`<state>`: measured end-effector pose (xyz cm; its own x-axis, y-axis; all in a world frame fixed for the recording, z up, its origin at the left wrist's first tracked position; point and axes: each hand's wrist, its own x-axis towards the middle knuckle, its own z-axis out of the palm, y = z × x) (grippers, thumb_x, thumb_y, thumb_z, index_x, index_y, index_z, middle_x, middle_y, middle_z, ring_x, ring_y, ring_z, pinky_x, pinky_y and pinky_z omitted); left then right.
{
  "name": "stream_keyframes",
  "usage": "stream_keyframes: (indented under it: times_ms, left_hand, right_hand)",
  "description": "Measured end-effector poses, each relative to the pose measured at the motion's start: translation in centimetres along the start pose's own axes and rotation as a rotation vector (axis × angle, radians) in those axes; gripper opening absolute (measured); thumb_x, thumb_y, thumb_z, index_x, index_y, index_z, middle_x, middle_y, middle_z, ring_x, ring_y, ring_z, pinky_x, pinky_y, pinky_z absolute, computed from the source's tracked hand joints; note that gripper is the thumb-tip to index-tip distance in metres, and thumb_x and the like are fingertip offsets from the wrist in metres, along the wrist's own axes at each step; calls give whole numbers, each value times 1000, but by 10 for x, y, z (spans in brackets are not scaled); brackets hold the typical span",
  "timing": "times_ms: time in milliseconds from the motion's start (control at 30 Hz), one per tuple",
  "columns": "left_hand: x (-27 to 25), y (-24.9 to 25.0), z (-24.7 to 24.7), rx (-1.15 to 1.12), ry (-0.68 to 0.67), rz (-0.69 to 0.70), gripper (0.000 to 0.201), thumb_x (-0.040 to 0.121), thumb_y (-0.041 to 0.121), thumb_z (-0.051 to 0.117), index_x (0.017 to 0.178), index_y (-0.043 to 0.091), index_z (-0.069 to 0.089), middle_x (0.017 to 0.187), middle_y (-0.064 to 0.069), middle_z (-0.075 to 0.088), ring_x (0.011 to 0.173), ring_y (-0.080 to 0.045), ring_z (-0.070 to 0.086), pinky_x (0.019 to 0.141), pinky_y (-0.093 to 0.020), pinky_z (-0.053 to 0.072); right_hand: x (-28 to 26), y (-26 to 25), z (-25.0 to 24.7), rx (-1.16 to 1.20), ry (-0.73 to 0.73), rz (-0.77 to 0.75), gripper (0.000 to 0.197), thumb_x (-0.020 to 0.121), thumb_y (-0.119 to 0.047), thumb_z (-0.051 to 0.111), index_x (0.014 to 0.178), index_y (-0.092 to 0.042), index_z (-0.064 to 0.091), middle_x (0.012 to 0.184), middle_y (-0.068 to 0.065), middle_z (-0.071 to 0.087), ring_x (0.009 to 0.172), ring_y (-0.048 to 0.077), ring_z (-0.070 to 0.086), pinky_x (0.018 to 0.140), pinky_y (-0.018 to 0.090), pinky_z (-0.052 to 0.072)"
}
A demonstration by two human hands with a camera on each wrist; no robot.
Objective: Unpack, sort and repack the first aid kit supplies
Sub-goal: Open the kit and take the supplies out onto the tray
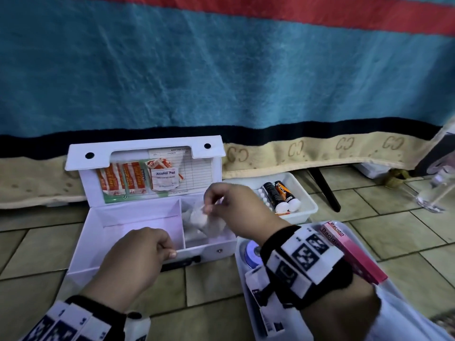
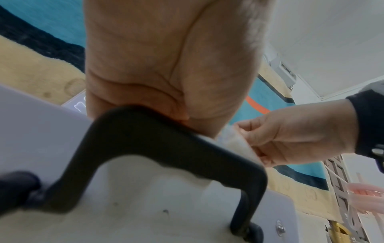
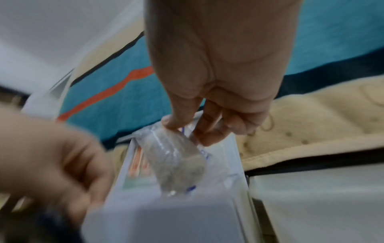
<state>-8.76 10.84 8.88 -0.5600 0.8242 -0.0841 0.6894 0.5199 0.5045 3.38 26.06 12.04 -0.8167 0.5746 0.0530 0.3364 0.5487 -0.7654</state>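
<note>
The white first aid box (image 1: 138,264) lies open on the tiled floor, lid (image 1: 145,153) upright with orange plaster packets (image 1: 120,179) and an alcohol pad (image 1: 165,179) tucked in it. My left hand (image 1: 170,252) grips the box's front wall, fingers curled over the rim just above the black handle (image 2: 166,148). My right hand (image 1: 211,205) pinches a clear plastic packet (image 3: 178,157) by its top edge and holds it over the right compartment (image 1: 209,239), which contains white wrapped dressings. The left compartment (image 1: 138,225) looks bare.
A white tray (image 1: 307,203) behind on the right holds two black-and-orange tubes (image 1: 278,193). A nearer white tray (image 1: 240,267) under my right wrist holds a pink Bacidin box (image 1: 354,252) and a tape roll (image 1: 251,252). A blue blanket (image 1: 221,77) hangs behind the box. A clear bottle (image 1: 433,190) stands far right.
</note>
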Motion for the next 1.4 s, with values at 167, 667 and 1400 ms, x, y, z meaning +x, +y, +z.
stream_keyframes:
  times_ms: [167, 667, 1400]
  left_hand:
    - [1, 0, -1, 12, -16, 18, 14, 83, 28, 69, 69, 29, 66, 72, 9, 65, 74, -5, 57, 68, -27, 48]
    - [5, -3, -2, 16, -56, 35, 18, 81, 27, 71, 64, 31, 65, 70, 10, 66, 72, -2, 57, 66, -24, 47]
    - [5, -4, -2, -49, -47, -8, 20, 81, 32, 71, 62, 30, 63, 69, 11, 66, 69, -2, 59, 64, -23, 47]
  right_hand:
    - [-31, 0, -57, 490, 127, 18, 27, 90, 3, 52, 72, -17, 48, 55, -4, 49, 53, 10, 43, 54, 26, 33]
    - [-93, 122, -110, -455, 300, 673, 10, 88, -21, 61, 79, -17, 57, 74, 7, 63, 70, 24, 57, 60, 26, 36]
    - [14, -16, 10, -797, -414, 5, 30, 89, -24, 58, 116, -11, 59, 139, 7, 45, 125, 29, 43, 100, 42, 41]
